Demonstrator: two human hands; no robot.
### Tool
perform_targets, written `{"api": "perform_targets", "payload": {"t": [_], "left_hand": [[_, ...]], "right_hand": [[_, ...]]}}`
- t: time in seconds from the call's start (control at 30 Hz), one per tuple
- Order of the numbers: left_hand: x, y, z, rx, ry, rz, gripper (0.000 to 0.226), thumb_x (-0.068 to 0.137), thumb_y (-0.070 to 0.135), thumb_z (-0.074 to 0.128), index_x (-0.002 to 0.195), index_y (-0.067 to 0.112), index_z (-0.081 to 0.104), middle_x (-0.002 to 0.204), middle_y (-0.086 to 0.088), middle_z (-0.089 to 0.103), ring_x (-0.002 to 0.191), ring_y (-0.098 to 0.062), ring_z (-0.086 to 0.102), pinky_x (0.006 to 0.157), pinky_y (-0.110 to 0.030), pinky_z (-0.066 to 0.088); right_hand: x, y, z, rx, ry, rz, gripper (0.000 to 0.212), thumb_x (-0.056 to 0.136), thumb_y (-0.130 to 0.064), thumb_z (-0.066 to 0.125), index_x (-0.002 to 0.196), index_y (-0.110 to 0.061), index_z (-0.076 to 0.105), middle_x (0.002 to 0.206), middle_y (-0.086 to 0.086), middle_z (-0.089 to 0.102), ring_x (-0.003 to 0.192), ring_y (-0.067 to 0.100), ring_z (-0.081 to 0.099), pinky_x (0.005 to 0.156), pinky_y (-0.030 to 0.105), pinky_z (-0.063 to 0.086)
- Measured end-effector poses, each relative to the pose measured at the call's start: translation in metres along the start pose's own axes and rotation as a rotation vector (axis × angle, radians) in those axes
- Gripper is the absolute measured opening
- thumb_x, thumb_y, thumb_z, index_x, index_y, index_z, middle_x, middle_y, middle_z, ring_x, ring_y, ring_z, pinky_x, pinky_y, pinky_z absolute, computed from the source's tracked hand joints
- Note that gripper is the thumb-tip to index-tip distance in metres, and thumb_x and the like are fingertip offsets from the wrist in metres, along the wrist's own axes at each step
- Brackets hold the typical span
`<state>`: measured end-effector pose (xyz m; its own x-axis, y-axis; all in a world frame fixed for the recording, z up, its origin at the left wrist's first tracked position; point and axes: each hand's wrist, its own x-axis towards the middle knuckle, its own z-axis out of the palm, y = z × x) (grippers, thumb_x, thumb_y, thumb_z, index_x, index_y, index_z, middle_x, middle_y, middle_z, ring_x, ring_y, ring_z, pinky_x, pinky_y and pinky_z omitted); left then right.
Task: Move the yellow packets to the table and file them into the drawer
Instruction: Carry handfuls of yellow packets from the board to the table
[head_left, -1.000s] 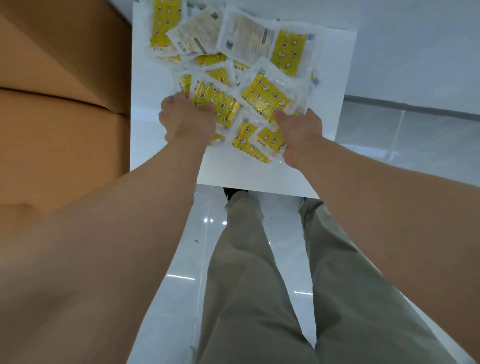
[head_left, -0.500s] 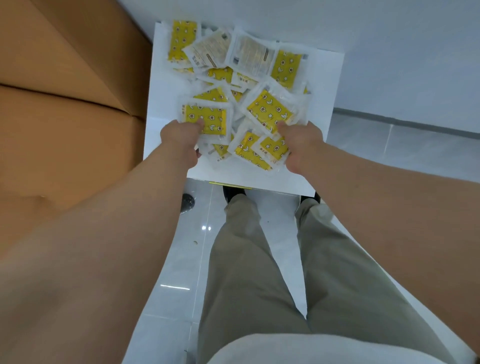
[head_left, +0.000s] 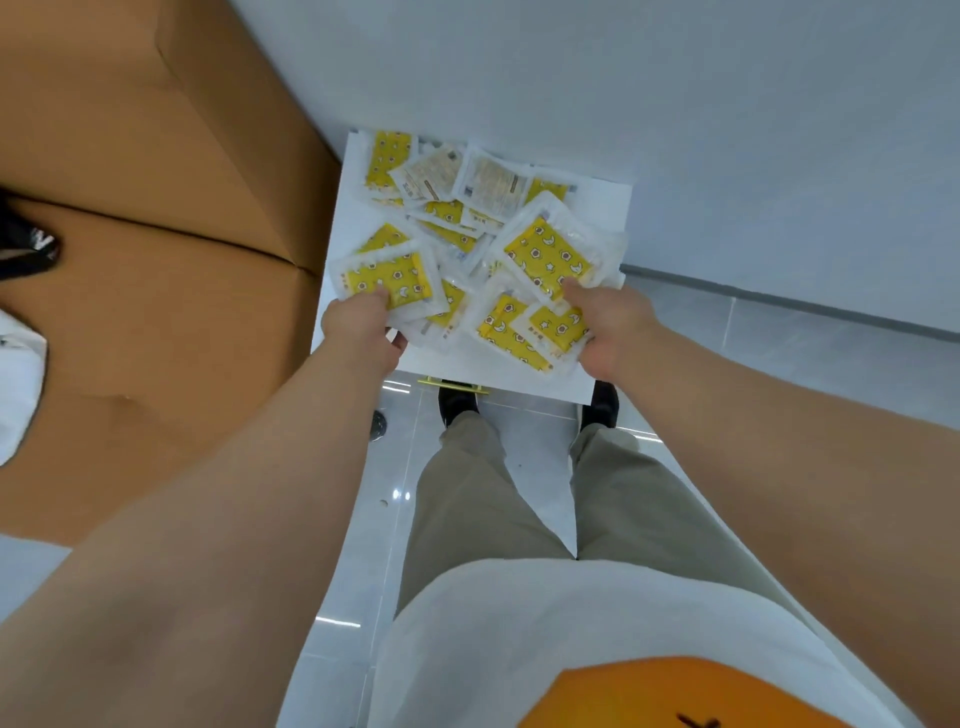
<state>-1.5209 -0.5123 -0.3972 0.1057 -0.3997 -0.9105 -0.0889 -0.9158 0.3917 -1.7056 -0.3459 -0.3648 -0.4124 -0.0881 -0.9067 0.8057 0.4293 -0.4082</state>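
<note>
Yellow packets (head_left: 457, 210), a few turned to their pale printed backs, sit just right of a big brown cardboard box (head_left: 156, 270), heaped loosely on a white surface (head_left: 605, 208) against a pale wall (head_left: 727, 104). A person in khaki trousers (head_left: 467, 493) stands at the surface's near edge, both arms stretched out to the heap. The left hand (head_left: 361, 325) pinches one packet (head_left: 384, 278) at the near left, thumb on top and fingers curled beneath, while the right hand (head_left: 608, 322) grips several at the near right likewise.
</note>
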Motion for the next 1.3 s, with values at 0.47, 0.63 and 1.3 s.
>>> {"api": "perform_targets", "payload": {"t": [0.47, 0.63, 1.3], "left_hand": [[-0.169, 0.078, -0.002, -0.142, -0.308, 0.213, 0.03, 0.098, 0.009, 0.062, 0.128, 0.018, 0.063, 0.116, -0.006, 0.074, 0.1, -0.026, 0.073, 0.075, -0.045, 0.062], [-0.215, 0.105, 0.017, -0.058, -0.497, 0.256, 0.034, 0.099, 0.007, 0.06, 0.132, 0.016, 0.062, 0.118, -0.007, 0.074, 0.105, -0.027, 0.072, 0.085, -0.046, 0.06], [-0.417, -0.041, 0.144, 0.543, -0.929, 0.326, 0.03, 0.096, 0.005, 0.062, 0.125, 0.014, 0.064, 0.115, -0.008, 0.074, 0.102, -0.026, 0.072, 0.084, -0.047, 0.058]], "right_hand": [[-0.155, -0.077, -0.041, 0.327, -0.166, -0.14, 0.029, 0.092, -0.007, 0.072, 0.121, -0.012, 0.069, 0.105, 0.013, 0.078, 0.095, 0.035, 0.075, 0.085, 0.064, 0.057], [-0.2, -0.095, -0.07, 0.492, -0.164, -0.236, 0.021, 0.095, -0.006, 0.069, 0.114, -0.013, 0.07, 0.099, 0.012, 0.079, 0.087, 0.033, 0.077, 0.075, 0.057, 0.061], [-0.317, 0.025, -0.29, 1.163, 0.183, -0.419, 0.024, 0.094, -0.007, 0.07, 0.117, -0.013, 0.069, 0.1, 0.012, 0.079, 0.088, 0.035, 0.077, 0.081, 0.064, 0.057]]}}
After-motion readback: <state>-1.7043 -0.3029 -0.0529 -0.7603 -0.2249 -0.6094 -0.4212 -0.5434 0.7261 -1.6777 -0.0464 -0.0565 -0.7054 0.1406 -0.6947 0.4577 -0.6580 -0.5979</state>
